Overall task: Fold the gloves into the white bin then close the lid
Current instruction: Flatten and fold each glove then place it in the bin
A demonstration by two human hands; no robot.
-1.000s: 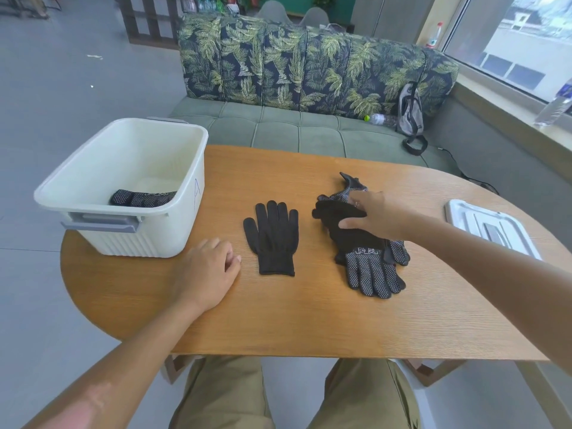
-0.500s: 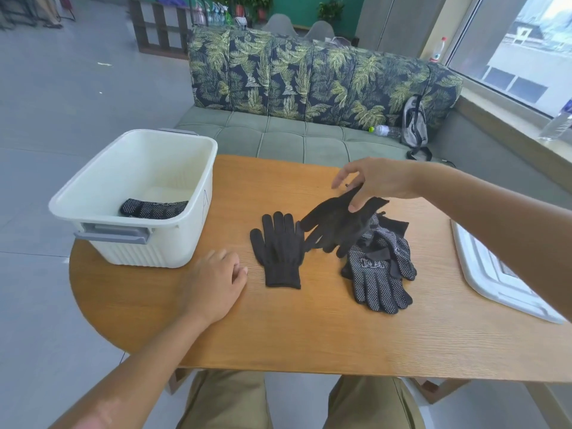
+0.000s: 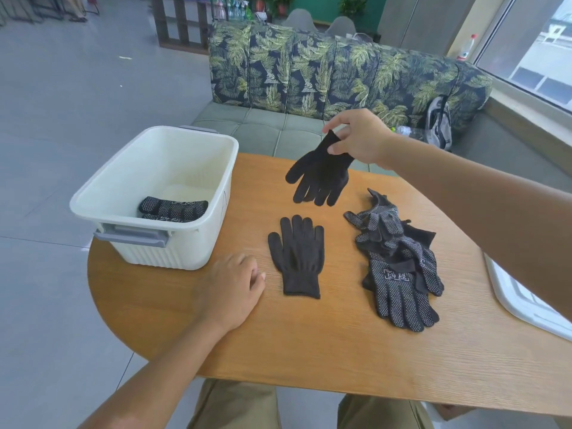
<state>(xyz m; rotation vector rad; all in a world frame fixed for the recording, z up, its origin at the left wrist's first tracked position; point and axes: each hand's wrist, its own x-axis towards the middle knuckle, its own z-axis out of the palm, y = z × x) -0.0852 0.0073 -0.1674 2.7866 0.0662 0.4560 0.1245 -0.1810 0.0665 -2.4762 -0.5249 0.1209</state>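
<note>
Lifted higher, plain black glove [image 3: 318, 173] hangs pinched from right grip [image 3: 360, 139]; left grip [image 3: 230, 291] rests relaxed.

The lid [image 3: 526, 308], right of the dotted glove pile [image 3: 399, 264], is cut off by the frame's right edge and partly covered by the right forearm, while the white bin [image 3: 173, 243] wall hides part of the folded gloves [image 3: 173, 209] inside.
</note>
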